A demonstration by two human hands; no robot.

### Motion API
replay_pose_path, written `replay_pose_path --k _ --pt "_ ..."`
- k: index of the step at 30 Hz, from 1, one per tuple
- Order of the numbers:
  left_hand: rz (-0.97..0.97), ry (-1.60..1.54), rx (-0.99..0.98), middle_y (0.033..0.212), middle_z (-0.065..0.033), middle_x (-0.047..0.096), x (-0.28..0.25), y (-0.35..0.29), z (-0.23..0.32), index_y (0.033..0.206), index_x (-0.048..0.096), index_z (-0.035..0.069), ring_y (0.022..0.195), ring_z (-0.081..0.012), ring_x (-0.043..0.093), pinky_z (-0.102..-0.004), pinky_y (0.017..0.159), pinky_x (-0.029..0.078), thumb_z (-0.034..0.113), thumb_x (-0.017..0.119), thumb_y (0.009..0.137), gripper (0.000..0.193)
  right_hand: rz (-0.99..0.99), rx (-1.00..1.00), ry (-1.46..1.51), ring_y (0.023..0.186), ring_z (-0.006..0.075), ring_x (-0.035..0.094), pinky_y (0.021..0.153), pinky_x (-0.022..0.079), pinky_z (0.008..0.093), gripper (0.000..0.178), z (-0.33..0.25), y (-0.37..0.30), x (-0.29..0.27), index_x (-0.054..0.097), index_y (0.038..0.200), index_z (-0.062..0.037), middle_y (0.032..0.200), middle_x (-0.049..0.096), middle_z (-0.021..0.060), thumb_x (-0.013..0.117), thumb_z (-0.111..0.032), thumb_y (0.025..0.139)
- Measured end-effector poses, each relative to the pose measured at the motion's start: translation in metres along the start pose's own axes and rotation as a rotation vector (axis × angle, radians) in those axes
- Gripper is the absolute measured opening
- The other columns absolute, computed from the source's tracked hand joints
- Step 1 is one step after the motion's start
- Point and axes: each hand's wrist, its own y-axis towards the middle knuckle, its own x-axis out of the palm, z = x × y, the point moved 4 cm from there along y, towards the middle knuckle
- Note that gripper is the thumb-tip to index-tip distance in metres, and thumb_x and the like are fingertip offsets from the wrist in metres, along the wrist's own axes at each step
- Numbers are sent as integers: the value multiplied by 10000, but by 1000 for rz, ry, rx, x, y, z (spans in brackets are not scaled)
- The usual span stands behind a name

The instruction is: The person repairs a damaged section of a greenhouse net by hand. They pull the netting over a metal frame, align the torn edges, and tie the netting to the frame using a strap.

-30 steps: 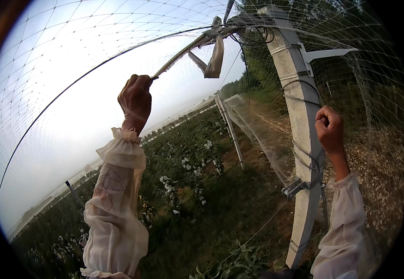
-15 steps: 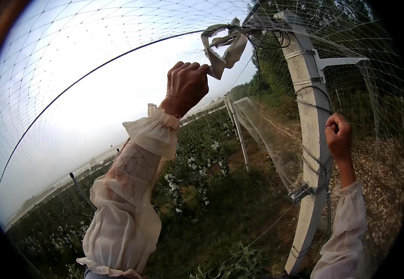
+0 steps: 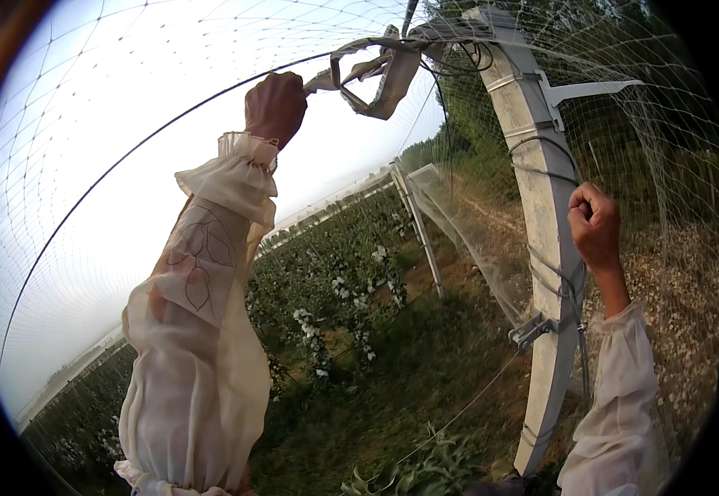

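Up in the air left of centre, my left hand [image 3: 276,106] is closed on the end of a greyish cloth strip [image 3: 398,81]. The strip runs right from my fist, makes a loose loop and is knotted near the top of a pale concrete post [image 3: 531,165]. My right hand [image 3: 596,225] is raised just right of the post, fingers curled closed; whatever it may hold is too small or hidden to make out. Dark wire [image 3: 551,172] is wound round the post beside it.
Netting [image 3: 128,50] stretches overhead and down the right side, with a dark cable [image 3: 103,178] crossing it. A white bracket [image 3: 595,91] and a metal clamp [image 3: 533,331] are fixed to the post. Leafy rows with white clusters [image 3: 305,326] and another post [image 3: 417,227] stand beyond.
My left hand has moved left and up, drawing the strip's end out straighter from the loop. My right hand stays closed beside the post, shifted slightly up in view.
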Motion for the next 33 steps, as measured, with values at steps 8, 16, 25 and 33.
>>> replay_pose_path --k 8,16,25,33 --pt "-107 -105 -28 744 -164 694 -13 -9 4 818 766 57 666 -327 671 -437 621 515 187 720 870 148 -3 -31 3 516 105 374 494 303 292 56 1 4 1 515 700 3 629 435 46 524 54 723" --pt "-60 -80 118 738 -93 685 2 -3 9 852 796 121 888 -290 651 -426 797 494 172 684 873 126 8 -30 -21 526 96 377 495 299 289 66 4 0 -5 511 695 -3 630 433 39 525 57 719" --pt "-358 -429 -227 686 -106 689 16 2 -26 841 750 32 575 -209 633 -415 627 518 165 655 858 163 -6 -32 -2 530 103 378 495 302 288 62 0 4 1 517 692 -4 628 431 36 522 53 715" --pt "-443 -971 -312 994 -181 706 16 -5 -29 1060 689 -55 841 -198 654 -344 746 520 84 684 873 234 1 -41 -23 520 126 396 495 312 295 58 -3 2 1 518 694 -8 629 444 54 526 46 713"
